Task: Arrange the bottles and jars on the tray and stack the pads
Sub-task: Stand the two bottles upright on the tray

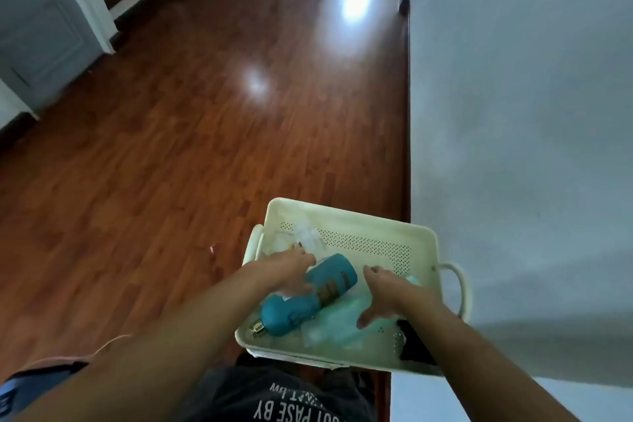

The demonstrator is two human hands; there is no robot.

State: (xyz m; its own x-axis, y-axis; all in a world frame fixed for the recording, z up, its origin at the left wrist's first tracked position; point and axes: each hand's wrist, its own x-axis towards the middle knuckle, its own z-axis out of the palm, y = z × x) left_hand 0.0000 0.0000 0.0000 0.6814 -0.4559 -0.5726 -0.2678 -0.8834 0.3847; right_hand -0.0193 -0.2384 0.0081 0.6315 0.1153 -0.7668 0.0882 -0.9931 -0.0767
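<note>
My left hand (284, 271) rested, fingers loose, on 1 teal bottle (308, 295) lying in the tray (342, 212). My right hand (383, 291), spread, pressed soft pads (342, 322). Bottle looked rigid, smooth; grip mid-body.

A cream plastic tray (373, 221) with perforated floor and loop handles at its ends sits in the lower middle of the frame. Two teal bottles lie on their sides in it, touching: the upper teal bottle (337, 276) points up and right, the lower teal bottle (279, 315) shows a gold neck toward the tray's lower-left corner. Small clear jars (301, 233) cluster in the upper-left corner, blurred. Pale green wrapped pads (337, 325) lie flat along the lower edge, right of the bottles. A dark item (412, 344) sits at the tray's lower-right edge.
</note>
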